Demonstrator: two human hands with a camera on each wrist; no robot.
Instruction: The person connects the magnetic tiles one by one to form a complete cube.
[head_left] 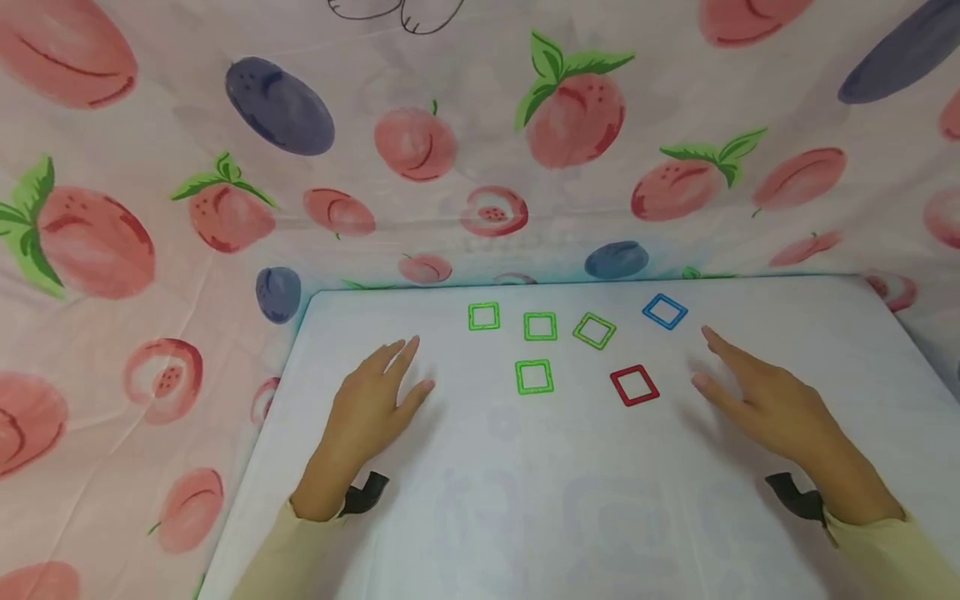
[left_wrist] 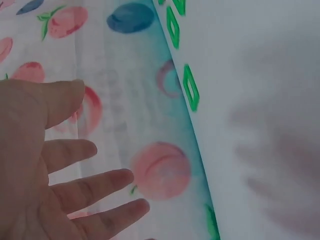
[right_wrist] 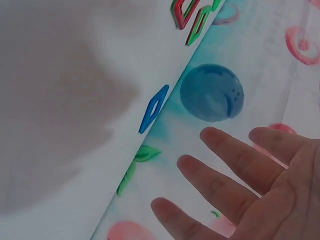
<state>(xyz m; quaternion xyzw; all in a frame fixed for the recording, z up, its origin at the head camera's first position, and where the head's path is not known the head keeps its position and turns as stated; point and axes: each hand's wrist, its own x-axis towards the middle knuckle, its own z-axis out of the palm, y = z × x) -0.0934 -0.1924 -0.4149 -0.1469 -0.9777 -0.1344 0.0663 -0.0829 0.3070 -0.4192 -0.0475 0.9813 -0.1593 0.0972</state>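
Observation:
Several square plastic frames lie flat and apart on a white table. Green ones are the back-left green square (head_left: 472, 317), the middle green square (head_left: 527, 327), the tilted green square (head_left: 584, 326) and the front green square (head_left: 519, 377). A blue square (head_left: 655, 305) lies at the back right, with a red square (head_left: 620, 389) in front of it. My left hand (head_left: 369, 408), fingers extended, hovers left of the green squares and holds nothing. On the other side my right hand (head_left: 780, 406) hovers empty, nearest the blue and red squares, fingers spread in the right wrist view.
The white table (head_left: 480, 517) ends at a back edge against a fruit-printed cloth (head_left: 420, 67), which also hangs along the left side. Each wrist wears a black strap mount, such as the left one (head_left: 366, 493).

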